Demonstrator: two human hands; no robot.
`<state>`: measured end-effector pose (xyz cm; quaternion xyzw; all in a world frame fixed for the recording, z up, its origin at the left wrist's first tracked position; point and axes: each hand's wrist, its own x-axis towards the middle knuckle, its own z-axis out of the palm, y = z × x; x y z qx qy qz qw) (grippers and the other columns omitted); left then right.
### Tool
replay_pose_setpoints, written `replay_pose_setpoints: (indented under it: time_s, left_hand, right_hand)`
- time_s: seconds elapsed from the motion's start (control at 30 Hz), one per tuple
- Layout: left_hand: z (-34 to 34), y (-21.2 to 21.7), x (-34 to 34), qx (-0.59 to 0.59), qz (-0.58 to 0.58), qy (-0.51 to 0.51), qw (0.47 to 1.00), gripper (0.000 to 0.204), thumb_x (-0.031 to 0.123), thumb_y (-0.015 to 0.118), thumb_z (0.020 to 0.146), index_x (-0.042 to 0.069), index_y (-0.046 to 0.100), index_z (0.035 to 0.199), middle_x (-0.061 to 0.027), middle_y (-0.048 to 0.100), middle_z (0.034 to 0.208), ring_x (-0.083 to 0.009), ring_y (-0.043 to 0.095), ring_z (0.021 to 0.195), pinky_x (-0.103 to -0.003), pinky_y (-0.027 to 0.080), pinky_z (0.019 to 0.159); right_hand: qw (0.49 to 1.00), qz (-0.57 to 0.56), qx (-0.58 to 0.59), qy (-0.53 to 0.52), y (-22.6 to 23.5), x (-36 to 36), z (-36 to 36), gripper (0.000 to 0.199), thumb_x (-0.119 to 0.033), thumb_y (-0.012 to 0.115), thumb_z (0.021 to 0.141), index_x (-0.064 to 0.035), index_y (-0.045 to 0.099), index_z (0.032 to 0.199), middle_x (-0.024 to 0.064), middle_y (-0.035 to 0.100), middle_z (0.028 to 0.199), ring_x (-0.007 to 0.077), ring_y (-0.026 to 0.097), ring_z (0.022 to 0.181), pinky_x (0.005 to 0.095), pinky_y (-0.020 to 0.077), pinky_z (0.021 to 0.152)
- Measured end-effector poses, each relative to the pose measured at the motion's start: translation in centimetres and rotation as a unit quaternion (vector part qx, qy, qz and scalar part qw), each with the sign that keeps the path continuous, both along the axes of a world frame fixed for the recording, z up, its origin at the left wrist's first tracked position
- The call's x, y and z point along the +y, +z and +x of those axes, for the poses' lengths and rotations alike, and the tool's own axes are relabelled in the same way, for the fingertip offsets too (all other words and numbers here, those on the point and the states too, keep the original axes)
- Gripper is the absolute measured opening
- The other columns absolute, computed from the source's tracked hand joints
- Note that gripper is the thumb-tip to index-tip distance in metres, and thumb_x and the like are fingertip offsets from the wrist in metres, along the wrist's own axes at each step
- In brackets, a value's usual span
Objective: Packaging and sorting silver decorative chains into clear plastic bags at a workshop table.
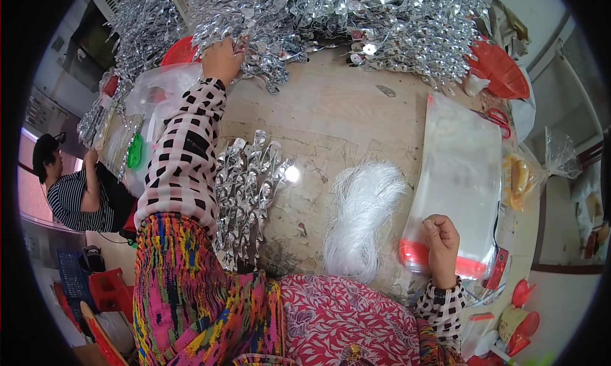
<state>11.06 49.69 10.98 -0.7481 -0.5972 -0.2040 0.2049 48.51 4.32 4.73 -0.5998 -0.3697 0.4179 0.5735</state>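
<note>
My left hand [223, 62] reaches to the far left, its fingers curled into the edge of a big heap of shiny silver twisted foil strips [273, 32]; the fingertips are partly lost among them. My right hand [442, 244] is closed with the thumb on top, over the near end of a stack of clear plastic bags [455, 168] with red ends. Whatever is in its fingers, if anything, is hidden. A smaller bunch of silver strips [245, 200] lies beside my left forearm. Between it and the bags is a hank of white thread [363, 219].
Red baskets [499, 70] stand at the far right and behind my left hand. Red-handled scissors [500, 121] and a bag of yellowish food [520, 178] lie right of the stack. At the left, a person in a striped shirt [79, 194] sits by more silver strips.
</note>
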Motion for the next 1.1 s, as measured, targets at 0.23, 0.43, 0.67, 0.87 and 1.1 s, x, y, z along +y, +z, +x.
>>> replay_pose_setpoints:
  time_s: [0.23,0.43,0.67,0.87,1.1]
  left_hand:
    - [-0.1,-0.1,-0.3,0.043,0.052,-0.057,0.996,0.031,0.029,0.059,0.081,0.005,0.053,0.100,-0.0162,0.060,0.094,-0.0356,0.058,0.089,-0.046,0.046,0.073]
    - [-1.2,0.2,-2.4,0.040,0.075,-0.139,0.987,0.028,0.024,0.059,0.081,0.004,0.052,0.099,-0.0180,0.059,0.091,-0.0360,0.057,0.085,-0.045,0.044,0.071]
    - [-1.7,1.0,-9.4,0.000,0.083,-0.241,0.967,0.030,0.011,0.061,0.078,0.004,0.051,0.106,-0.0157,0.058,0.092,-0.0357,0.055,0.085,-0.045,0.044,0.073]
    - [-1.2,3.8,-17.8,-0.034,0.065,-0.333,0.940,0.038,0.007,0.061,0.076,0.004,0.051,0.112,-0.0159,0.059,0.101,-0.0358,0.057,0.089,-0.043,0.046,0.076]
    - [-2.2,5.9,-28.9,-0.155,-0.210,-0.236,0.936,0.025,0.025,0.059,0.088,0.003,0.055,0.100,-0.0097,0.060,0.073,-0.0236,0.059,0.065,-0.034,0.047,0.059]
  right_hand:
    - [1.000,0.004,-0.006,0.001,-0.3,0.5,0.2,0.004,-0.008,0.055,0.092,-0.0044,0.055,0.090,-0.0088,0.047,0.075,-0.0011,0.033,0.059,0.0150,0.0255,0.051]
    - [1.000,0.005,-0.008,0.000,-0.2,-0.7,-0.1,0.005,-0.009,0.055,0.092,-0.0042,0.056,0.090,-0.0089,0.047,0.075,-0.0010,0.033,0.059,0.0149,0.0258,0.051]
    - [1.000,0.002,0.001,0.004,0.3,-3.7,-0.9,0.006,-0.010,0.056,0.092,-0.0041,0.056,0.090,-0.0091,0.046,0.074,-0.0011,0.033,0.060,0.0148,0.0252,0.052]
    - [1.000,0.016,-0.007,0.012,0.0,-3.5,-1.0,0.006,-0.010,0.056,0.092,-0.0037,0.057,0.092,-0.0092,0.046,0.074,-0.0010,0.034,0.061,0.0151,0.0258,0.053]
    - [0.999,0.037,-0.037,0.005,-1.3,-6.2,-1.9,0.008,-0.013,0.056,0.092,-0.0049,0.058,0.092,-0.0111,0.042,0.068,-0.0012,0.032,0.057,0.0157,0.0236,0.049]
